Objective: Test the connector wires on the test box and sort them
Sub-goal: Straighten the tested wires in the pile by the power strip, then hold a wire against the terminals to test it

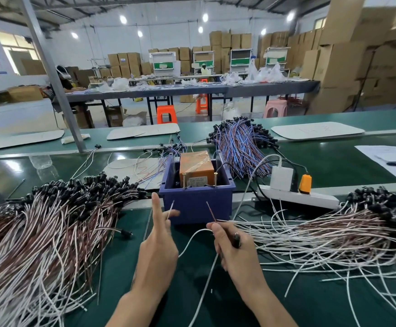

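Left grip [159,246] pinching white lead [171,208], right grip [232,246] — red lead [210,211]

Our hands and forearms, as we see them

Our left hand [158,253] and right hand [234,249] are bare, slim-fingered and narrow at the wrist. Our left forearm [133,308] and right forearm [270,303] run bare as well, uncovered skin all the way down to the bottom edge of the view.
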`<state>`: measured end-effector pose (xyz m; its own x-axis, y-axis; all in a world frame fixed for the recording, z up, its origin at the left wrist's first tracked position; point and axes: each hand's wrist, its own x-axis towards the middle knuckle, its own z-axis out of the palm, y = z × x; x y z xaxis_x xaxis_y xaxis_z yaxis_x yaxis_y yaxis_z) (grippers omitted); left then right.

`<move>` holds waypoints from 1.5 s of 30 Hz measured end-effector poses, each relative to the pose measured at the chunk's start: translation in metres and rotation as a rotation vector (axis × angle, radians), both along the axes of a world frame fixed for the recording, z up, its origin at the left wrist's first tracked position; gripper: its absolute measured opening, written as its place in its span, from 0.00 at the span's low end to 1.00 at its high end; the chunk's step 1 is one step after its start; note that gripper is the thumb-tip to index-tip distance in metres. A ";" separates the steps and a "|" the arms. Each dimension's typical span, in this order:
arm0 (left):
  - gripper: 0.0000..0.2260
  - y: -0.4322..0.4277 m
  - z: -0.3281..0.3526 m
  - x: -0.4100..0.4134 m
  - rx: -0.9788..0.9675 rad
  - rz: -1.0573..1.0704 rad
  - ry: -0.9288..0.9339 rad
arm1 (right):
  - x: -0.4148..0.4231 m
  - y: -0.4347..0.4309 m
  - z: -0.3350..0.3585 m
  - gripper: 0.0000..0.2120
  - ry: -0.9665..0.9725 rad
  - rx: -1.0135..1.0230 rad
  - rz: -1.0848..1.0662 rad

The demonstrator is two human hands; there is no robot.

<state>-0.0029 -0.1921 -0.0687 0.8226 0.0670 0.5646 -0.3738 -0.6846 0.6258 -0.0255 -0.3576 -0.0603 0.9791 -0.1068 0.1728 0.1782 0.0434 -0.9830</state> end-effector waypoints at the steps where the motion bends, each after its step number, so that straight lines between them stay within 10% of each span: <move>1: 0.30 0.000 0.000 0.000 -0.034 0.006 0.012 | 0.000 0.000 0.000 0.13 -0.002 -0.005 0.004; 6: 0.07 0.002 -0.002 0.005 -0.219 0.015 0.024 | 0.000 0.001 -0.002 0.11 -0.004 -0.046 -0.033; 23: 0.06 -0.014 0.008 0.028 -0.306 0.213 -0.185 | 0.041 0.009 -0.007 0.20 -0.217 -0.183 -0.407; 30: 0.05 -0.017 0.007 0.041 -0.335 0.159 -0.225 | 0.052 0.013 -0.011 0.06 -0.322 -0.242 -0.479; 45: 0.04 -0.020 0.003 0.040 -0.265 0.082 -0.243 | 0.050 0.012 -0.009 0.07 -0.301 -0.221 -0.450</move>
